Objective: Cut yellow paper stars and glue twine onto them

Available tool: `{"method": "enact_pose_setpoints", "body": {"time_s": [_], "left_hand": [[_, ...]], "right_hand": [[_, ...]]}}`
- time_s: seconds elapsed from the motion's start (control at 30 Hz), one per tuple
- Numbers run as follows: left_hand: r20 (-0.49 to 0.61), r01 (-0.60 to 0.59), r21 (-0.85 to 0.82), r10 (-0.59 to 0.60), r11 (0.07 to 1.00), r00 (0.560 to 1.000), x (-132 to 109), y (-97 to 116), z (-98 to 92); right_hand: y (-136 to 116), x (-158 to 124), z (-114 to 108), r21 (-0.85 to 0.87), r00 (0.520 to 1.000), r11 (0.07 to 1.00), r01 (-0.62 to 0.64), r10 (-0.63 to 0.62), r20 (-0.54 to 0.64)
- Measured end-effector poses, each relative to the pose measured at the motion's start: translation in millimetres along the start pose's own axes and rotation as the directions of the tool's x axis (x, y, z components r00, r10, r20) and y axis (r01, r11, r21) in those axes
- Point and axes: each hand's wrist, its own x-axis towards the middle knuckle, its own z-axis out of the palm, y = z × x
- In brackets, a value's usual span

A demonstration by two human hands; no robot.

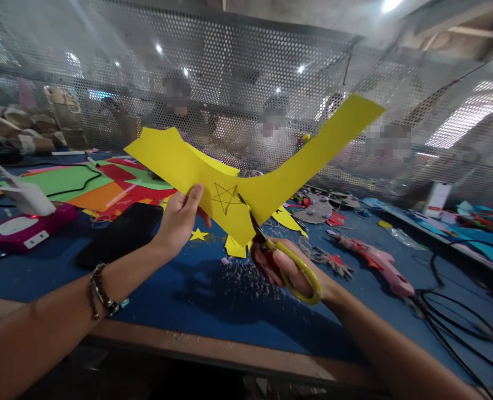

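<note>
Perforated metal screen point(230, 72) beyond the far edge of the work surface. Blue work surface point(167, 303), with a brown band along its near edge and coloured sheets point(63, 180) toward its far left corner. Curved yellow sheet point(267, 191) raised above the middle of the surface, with a long strip angled toward the far right corner. Pink glue gun point(375, 261) toward the right edge. Dark phone-like slab point(124, 233) flat toward the left edge. Yellow-handled scissors point(263, 239) at the lower edge of the sheet, with a dark blade slanting up toward the drawing; opening between blades impossible to tell. Right hand point(286, 266) closed about the scissor handles. Left hand point(182, 219) clamped on the sheet, with thumb on the near face and fingertips behind. Drawn star point(225, 198) between thumb and blade. For clean cutting, probably best to keep the line in sight beside the blade, turn the sheet rather than the wrist, snip short at inner corners, and hold the left fingertips off the cutting path. Small yellow star point(198, 235) on the surface, just beside the left hand. Pale scraps point(246, 283) between sheet and near edge
</note>
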Motion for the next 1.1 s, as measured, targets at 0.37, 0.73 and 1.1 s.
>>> {"method": "enact_pose_setpoints", "body": {"time_s": [0.37,0.73,1.1], "left_hand": [[0.013,-0.012,0.024,0.011,1.0,1.0,-2.2,-3.6,2.2],[0.071,-0.071,0.187,0.058,0.98,0.996,-8.0,3.5,4.0],[0.12,-0.047,0.127,0.031,0.991,0.992,-8.3,4.6,6.7]], "right_hand": [[5.2,-1.4,2.7,0.275,0.998,0.96,-0.054,0.059,-0.01],[5.3,-0.5,2.5,0.355,0.996,0.932,-0.071,0.085,-0.026],[10.8,1.3,14.7,0.324,0.973,0.936,-0.139,0.189,-0.13]]}}
